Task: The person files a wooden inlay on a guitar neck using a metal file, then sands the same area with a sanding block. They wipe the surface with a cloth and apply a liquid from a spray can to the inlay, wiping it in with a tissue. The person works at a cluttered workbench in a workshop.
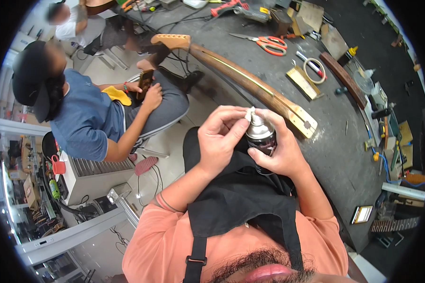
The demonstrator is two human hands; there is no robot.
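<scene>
In front of my chest my right hand (285, 153) is wrapped round a black aerosol spray can (263, 145) with a silver shoulder, held nearly upright. At the can's top my left hand (224, 134) pinches a small white piece (249, 113) between thumb and fingers. Whether that piece is the nozzle or a scrap of tissue, I cannot tell. Just beyond the can lies a wooden guitar neck (241, 73), back to the left its headstock (174, 40), with a pale strip along its length. Its pale heel end (304, 121) is nearest to my right hand.
The dark workbench (333, 155) carries orange-handled scissors (271, 45), a roll of tape (314, 70), a brown wooden bar (343, 78) and a fretted fingerboard (394, 225). Cluttered tools line its far right. On the left a seated person (85, 113) holds a phone; another person (80, 26) sits behind.
</scene>
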